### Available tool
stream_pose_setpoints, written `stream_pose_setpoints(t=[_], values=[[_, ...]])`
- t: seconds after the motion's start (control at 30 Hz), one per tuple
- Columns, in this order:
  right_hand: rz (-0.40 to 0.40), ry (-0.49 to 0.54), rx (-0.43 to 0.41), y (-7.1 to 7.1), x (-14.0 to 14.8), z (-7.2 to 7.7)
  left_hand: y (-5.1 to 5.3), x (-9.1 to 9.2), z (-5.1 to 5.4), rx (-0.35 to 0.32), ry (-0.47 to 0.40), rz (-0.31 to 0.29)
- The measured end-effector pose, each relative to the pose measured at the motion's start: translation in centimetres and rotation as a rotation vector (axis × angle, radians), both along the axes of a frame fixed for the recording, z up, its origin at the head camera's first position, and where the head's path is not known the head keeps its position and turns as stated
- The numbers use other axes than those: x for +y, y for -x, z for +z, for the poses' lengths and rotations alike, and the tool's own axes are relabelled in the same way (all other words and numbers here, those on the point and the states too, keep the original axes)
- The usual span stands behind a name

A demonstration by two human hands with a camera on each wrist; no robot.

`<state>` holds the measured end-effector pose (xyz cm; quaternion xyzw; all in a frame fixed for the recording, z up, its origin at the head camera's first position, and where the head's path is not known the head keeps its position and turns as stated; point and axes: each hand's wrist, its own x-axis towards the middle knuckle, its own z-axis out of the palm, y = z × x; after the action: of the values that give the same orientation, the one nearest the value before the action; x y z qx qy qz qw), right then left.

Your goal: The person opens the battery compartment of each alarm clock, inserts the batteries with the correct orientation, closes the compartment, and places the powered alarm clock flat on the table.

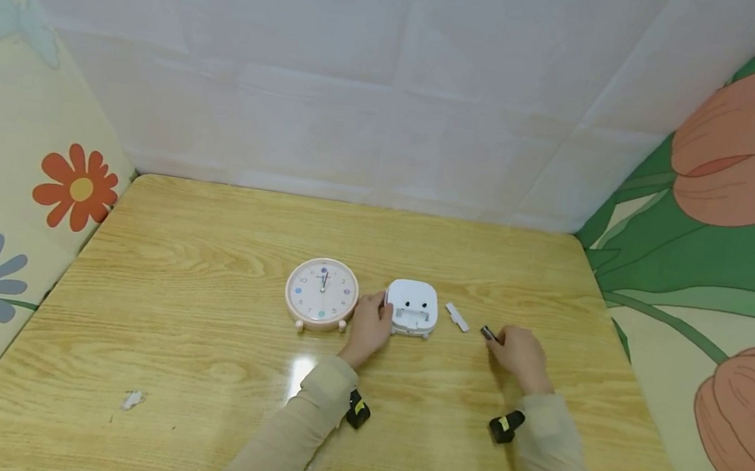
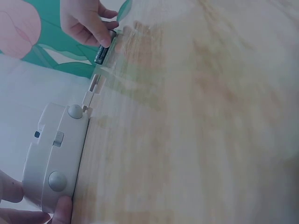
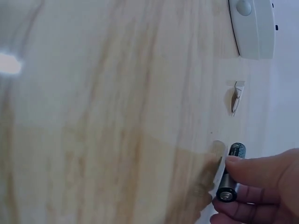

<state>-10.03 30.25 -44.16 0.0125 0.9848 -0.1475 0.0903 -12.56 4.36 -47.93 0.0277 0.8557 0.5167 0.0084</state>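
A white clock (image 1: 412, 298) lies back side up on the table, its battery compartment uncovered. My left hand (image 1: 370, 326) holds it by its left edge; the fingertips (image 2: 63, 209) touch its side in the left wrist view. To the right, my right hand (image 1: 521, 355) pinches a dark cylindrical battery (image 3: 231, 179) between thumb and fingers, close above the tabletop. Between the clock and that hand lies a small white battery cover (image 1: 457, 317). In the right wrist view the cover (image 3: 237, 98) appears edge-on.
A pink round clock (image 1: 322, 295) lies face up left of the left hand. A small white scrap (image 1: 133, 399) is at the table's front left. The wooden table (image 1: 216, 356) meets a white cloth (image 1: 333, 133) at the back and flowered panels on both sides.
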Motion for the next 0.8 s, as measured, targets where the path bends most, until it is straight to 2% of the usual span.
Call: stream_pose_setpoints(t=[0.23, 0.4, 0.63, 0.8], values=[[-0.007, 0.037, 0.083, 0.1, -0.4, 0.4, 0.0, 0.0, 0.2, -0.027, -0.004, -0.001], [0.04, 0.059, 0.18, 0.1, -0.8, 0.7, -0.1, -0.1, 0.4, -0.028, 0.006, -0.002], [0.069, 0.132, 0.207, 0.0, -1.5, 1.3, 0.0, 0.0, 0.4, -0.026, 0.009, -0.004], [0.089, 0.156, 0.258, 0.0, -2.0, 1.4, -0.1, 0.0, 0.5, -0.023, 0.01, -0.003]])
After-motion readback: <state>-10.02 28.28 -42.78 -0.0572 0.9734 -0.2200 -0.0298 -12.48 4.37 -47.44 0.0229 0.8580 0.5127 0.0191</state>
